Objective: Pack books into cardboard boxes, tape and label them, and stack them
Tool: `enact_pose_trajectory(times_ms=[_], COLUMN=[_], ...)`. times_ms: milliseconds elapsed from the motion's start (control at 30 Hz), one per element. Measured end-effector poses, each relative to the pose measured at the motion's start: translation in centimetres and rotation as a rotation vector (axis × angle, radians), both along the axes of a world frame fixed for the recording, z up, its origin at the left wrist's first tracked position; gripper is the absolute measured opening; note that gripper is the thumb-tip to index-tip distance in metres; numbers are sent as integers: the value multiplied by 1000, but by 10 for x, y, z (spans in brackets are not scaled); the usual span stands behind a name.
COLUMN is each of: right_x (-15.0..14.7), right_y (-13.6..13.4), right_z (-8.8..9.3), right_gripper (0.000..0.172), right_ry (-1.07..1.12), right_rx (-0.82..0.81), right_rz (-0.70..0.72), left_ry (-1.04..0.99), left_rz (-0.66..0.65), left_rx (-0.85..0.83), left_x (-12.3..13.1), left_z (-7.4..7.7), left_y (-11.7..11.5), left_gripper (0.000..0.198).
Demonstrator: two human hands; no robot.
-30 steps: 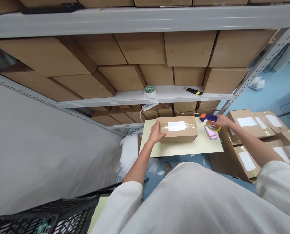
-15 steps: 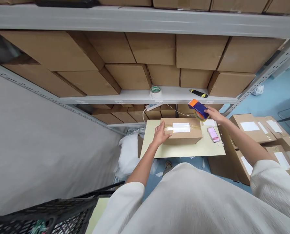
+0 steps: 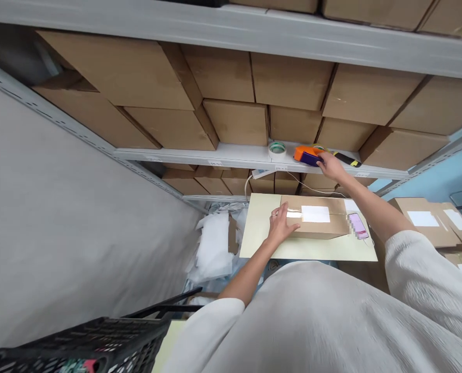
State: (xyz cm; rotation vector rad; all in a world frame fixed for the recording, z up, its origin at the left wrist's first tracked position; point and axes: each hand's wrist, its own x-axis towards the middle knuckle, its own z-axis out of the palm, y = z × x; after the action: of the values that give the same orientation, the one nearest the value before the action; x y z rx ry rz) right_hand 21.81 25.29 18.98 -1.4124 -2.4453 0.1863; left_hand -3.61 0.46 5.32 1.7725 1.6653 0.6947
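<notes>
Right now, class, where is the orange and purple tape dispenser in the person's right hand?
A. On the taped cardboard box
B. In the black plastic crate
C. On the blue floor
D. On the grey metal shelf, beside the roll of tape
D: the right hand holds the orange and purple tape dispenser on the grey metal shelf, beside the roll of tape.

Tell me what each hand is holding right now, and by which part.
The right hand grips the tape dispenser by its purple handle end, at the shelf. The left hand holds nothing; it rests flat on the left end of the cardboard box.
</notes>
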Motion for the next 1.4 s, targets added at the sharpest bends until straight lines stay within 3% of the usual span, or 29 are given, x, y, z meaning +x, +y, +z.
enact_pose_trajectory(times_ms=[167,300,467,633,733,833,1100,1267,1400], right_x=[-13,-13,-5,11,20,26,54,117,178], right_y=[21,6,-59,-152,-194,-216,-217,-206,-191], right_z=[-10,-7,-17,-61,-87,-103,-119,-126,-142], right_gripper=[53,57,59,55,54,55,48,42,40], right_ry=[-25,-12,6,25,49,98,212,300,351], right_rx=[9,95,124,-39,-103,-136,-152,-162,-239], right_rz=[-46,-72,-82,-178,-298,-396,-413,-403,-404], left_ry=[-14,6,45,104,107,82,132,163,156], left_rz=[-46,-79,-105,-111,-226,-388,-466,-378,-318], left_rx=[3,8,22,82,158,205,177,154,137], left_x=[-9,-14,-14,-6,8,30,84,118,158], left_z=[0,2,3,8,16,23,24,27,29], left_y=[-1,-2,-2,-1,-1,-3,-5,-3,0], left_gripper=[109,102,93,88,78,69,58,55,53])
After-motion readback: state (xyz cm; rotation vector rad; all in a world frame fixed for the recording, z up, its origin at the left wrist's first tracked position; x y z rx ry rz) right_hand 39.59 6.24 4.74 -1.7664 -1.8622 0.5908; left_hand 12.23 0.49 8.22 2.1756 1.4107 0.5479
